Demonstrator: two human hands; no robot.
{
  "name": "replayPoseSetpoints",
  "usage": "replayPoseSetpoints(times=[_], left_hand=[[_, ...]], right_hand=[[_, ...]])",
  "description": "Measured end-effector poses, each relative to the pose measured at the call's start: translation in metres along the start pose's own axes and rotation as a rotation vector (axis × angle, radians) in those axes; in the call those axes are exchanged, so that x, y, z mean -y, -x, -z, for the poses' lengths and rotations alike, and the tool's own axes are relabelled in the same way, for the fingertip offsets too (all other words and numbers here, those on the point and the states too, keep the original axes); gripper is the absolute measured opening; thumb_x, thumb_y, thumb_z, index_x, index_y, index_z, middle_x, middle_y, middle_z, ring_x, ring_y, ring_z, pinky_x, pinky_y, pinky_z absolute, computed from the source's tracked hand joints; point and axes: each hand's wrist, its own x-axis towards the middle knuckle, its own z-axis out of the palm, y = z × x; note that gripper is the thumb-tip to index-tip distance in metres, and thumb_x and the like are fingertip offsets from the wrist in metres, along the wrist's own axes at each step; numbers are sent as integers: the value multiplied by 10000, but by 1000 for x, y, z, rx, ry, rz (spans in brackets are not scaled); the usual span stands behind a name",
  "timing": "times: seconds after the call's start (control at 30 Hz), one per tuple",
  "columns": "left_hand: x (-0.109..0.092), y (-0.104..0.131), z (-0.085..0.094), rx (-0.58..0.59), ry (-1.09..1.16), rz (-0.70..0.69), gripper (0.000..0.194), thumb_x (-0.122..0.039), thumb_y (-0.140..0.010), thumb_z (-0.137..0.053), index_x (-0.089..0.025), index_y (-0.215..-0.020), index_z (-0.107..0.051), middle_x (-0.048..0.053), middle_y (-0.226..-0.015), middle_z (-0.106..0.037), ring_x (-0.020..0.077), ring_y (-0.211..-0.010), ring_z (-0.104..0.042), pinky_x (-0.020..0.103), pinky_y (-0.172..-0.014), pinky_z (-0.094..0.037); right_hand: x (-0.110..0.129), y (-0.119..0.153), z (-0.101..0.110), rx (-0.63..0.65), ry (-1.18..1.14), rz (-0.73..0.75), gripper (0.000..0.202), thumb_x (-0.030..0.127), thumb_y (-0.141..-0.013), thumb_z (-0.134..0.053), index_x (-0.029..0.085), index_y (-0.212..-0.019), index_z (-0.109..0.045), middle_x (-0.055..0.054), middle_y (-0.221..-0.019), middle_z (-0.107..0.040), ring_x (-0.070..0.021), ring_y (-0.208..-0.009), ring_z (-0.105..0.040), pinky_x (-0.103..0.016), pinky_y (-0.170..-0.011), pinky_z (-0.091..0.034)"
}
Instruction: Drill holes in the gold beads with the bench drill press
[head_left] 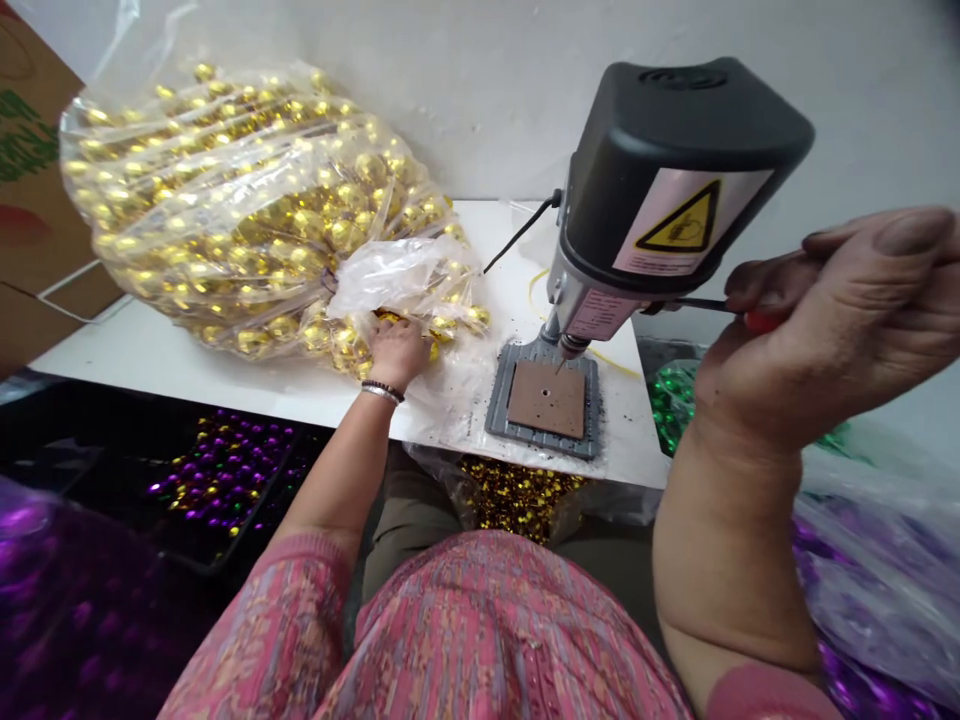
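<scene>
A small bench drill (660, 180) with a black top stands on the white table (165, 365); its bit hangs over a brown board (546, 398) on the grey base. My right hand (817, 320) is closed around the drill's red-tipped lever (761, 318) at the right. My left hand (396, 350) reaches into the mouth of a big clear plastic bag of gold balls (247, 210) lying on the table at the left, fingers among the balls. Whether it grips one is hidden.
Gold balls (517, 495) fill a bag under the table edge by my lap. Purple balls (225, 470) lie in a dark tray at the lower left, green ones (671, 400) right of the drill. A cardboard box (30, 180) stands far left.
</scene>
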Motion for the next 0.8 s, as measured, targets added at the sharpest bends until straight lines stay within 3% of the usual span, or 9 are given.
replayPoseSetpoints(times=[0.1, 0.27, 0.37, 0.47, 0.53, 0.63, 0.8], left_hand=[[-1, -10, -5, 128, -53, -23, 448, -353, -881, -637, -82, -1229, -716, 271, -1305, -703, 480, -1368, -513, 605, -1154, -340], [-6, 6, -13, 95, 83, -153, 436, -279, -776, -733, -123, -1182, -703, 224, -1152, -742, 423, -1213, -633, 565, -1097, -425], [-11, 24, -15, 123, 529, -226, 575, -319, -781, -743, -160, -1324, -641, 148, -1080, -746, 306, -1034, -688, 455, -964, -533], [-20, 36, -18, 365, 1082, -299, 675, -394, -808, -720, -194, -1436, -572, 109, -1122, -741, 220, -980, -687, 370, -886, -571], [-29, 40, -21, 510, 1286, -321, 584, -418, -795, -734, -198, -1330, -655, 103, -1155, -739, 208, -1005, -685, 354, -892, -579], [-43, 42, -25, 586, 1378, -301, 493, -450, -755, -787, -175, -1158, -714, 96, -1138, -738, 208, -1010, -683, 341, -878, -585], [-64, 40, -34, 549, 1323, -220, 568, -485, -791, -788, -171, -1254, -688, 103, -1140, -736, 163, -896, -665, 264, -734, -535]], right_hand=[[-1, 2, 2, -15, -20, -21, 222, 301, -974, -523, 171, -794, -533, 122, -747, -570, 61, -514, -488, -171, -540, -394], [2, 5, 2, 13, -57, -38, 176, 268, -966, -526, 194, -815, -579, 111, -768, -590, 42, -561, -506, -189, -569, -401], [0, 6, 3, 46, -79, 1, 200, 286, -979, -515, 198, -818, -594, 113, -761, -580, 52, -559, -493, -167, -559, -380], [-4, 4, 3, 43, -69, 43, 217, 299, -984, -519, 180, -812, -577, 109, -749, -575, 61, -535, -480, -150, -534, -354], [-6, -1, 2, 40, -34, 71, 212, 294, -981, -520, 174, -811, -558, 112, -720, -554, 63, -524, -467, -145, -541, -351], [-12, -17, -4, 74, 8, 103, 200, 277, -985, -509, 172, -816, -521, 106, -690, -529, 48, -514, -448, -153, -546, -350], [-27, -59, -22, 102, 90, 43, 275, 151, -993, -506, 206, -738, -419, 68, -642, -477, 0, -549, -439, -185, -622, -437]])
